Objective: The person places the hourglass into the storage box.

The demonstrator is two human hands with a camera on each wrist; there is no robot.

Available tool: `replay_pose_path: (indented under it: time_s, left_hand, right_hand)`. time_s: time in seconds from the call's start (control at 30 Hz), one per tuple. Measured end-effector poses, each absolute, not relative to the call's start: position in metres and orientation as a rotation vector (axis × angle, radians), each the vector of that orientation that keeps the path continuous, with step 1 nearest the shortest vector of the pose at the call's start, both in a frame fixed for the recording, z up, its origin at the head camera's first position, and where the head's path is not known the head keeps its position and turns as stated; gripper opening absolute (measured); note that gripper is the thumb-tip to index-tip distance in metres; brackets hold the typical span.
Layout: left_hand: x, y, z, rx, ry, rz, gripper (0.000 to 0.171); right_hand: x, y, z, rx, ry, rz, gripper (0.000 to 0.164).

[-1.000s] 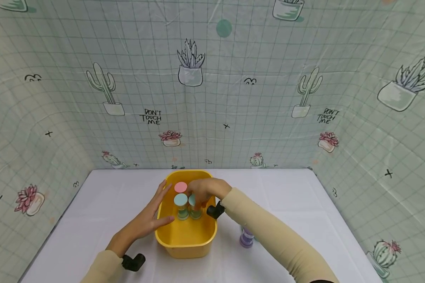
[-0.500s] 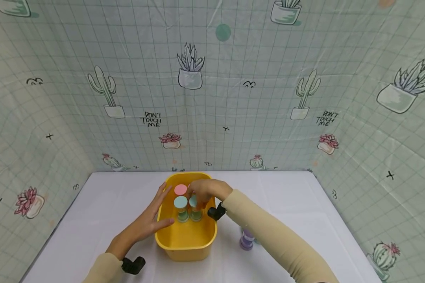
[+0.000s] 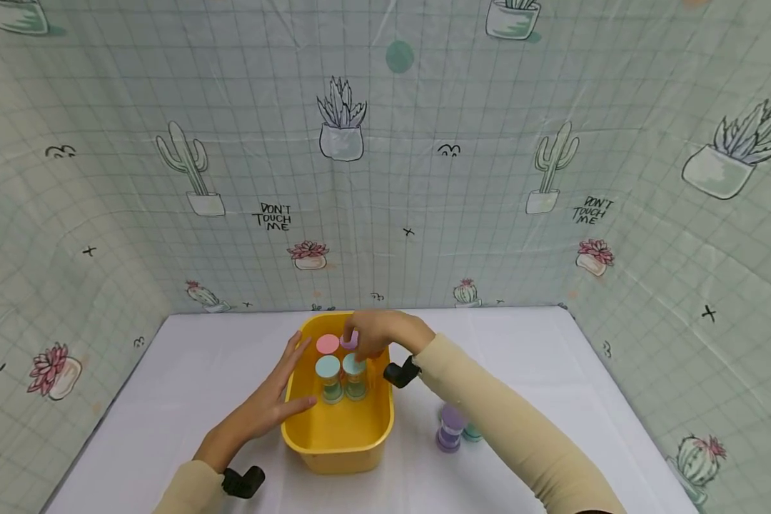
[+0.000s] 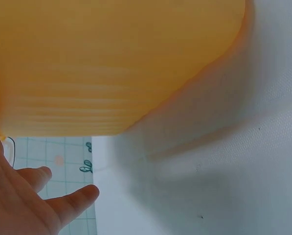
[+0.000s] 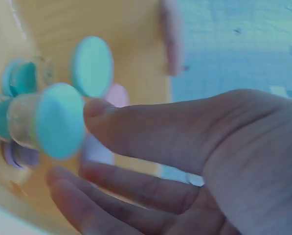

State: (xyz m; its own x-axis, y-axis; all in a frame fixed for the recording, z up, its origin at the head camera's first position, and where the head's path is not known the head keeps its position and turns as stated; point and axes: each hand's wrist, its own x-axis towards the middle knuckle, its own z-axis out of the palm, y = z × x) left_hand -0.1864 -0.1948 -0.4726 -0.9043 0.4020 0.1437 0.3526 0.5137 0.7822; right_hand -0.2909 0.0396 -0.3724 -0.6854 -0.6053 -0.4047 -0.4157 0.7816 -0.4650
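Upright in a yellow plastic tub (image 3: 337, 432) stand several sand timers with coloured end caps: two teal-capped ones, a front-left timer (image 3: 328, 368) and a front-right timer (image 3: 354, 365), a pink-capped timer (image 3: 328, 344) and a purple-capped timer (image 3: 350, 340). My right hand (image 3: 382, 334) is over the tub around the purple timer; in the blurred right wrist view its thumb and fingers are spread apart, with the purple timer (image 5: 97, 149) behind them. My left hand (image 3: 276, 389) lies along the tub's left rim, fingers extended and holding nothing.
On the white table (image 3: 520, 442), right of the tub, stands another purple sand timer (image 3: 450, 428), with a teal one (image 3: 471, 432) partly hidden behind my right forearm. A cactus-print cloth (image 3: 373, 178) hangs behind and at both sides.
My right hand has shifted slightly up and to the right, uncovering the purple cap and the front-right teal timer. The left hand keeps its place.
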Motion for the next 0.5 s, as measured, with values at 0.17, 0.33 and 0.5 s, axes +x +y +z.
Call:
replay_pose_path:
  time_s: [0.17,0.33,0.5]
  left_hand:
    - [-0.185,-0.193,-0.473,0.651,2.691,1.381,0.093]
    - [-0.183,-0.192,-0.476,0.635,2.677,1.395,0.093]
    - [-0.184,-0.192,-0.475,0.650,2.698,1.383,0.093]
  right_hand:
    - [-0.296,0.062,-0.353,-0.909,2.506,-0.584,0.033]
    - [-0.290,0.105,-0.351,-0.939,2.550,-0.708,0.035]
    - [-0.288,0.157,-0.365,-0.873,2.509,-0.785,0.043]
